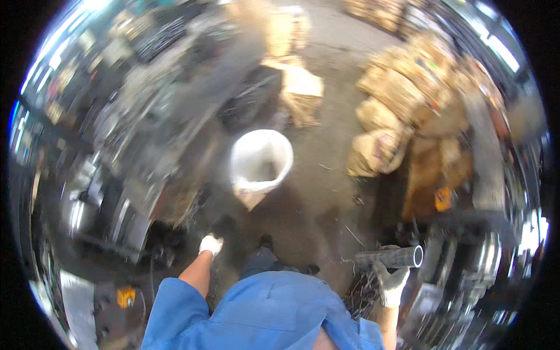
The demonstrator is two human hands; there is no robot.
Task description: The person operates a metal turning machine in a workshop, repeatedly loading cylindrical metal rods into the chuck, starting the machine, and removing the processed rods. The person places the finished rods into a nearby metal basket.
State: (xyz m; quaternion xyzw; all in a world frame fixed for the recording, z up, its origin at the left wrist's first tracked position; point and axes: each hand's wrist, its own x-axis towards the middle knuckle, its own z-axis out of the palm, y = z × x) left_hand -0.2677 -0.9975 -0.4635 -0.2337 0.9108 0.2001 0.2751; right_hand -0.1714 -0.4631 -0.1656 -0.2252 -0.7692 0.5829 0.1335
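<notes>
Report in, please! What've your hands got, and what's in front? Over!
Right hand: holding grey tube. Left hand: apart from tube, nothing visible in it. White container: ahead, clear of both hands.

Head camera, single view: mounted left of centre on your head, wide fisheye, upright, frame left matching your left. Lens faces steeply down and somewhat forward. Your blue shirt [268, 306] sits nearest, filling the lower middle. Your left hand [211, 245] and right hand [391, 283] fall in the lower half, at moderate range. Mid-frame looks onto the floor [318, 192] ahead of your feet; farther ground lies toward the top. Coverage reaches the ceiling lights [503, 52] at upper right. Edges bow outward, corners black; periphery smeared.
</notes>
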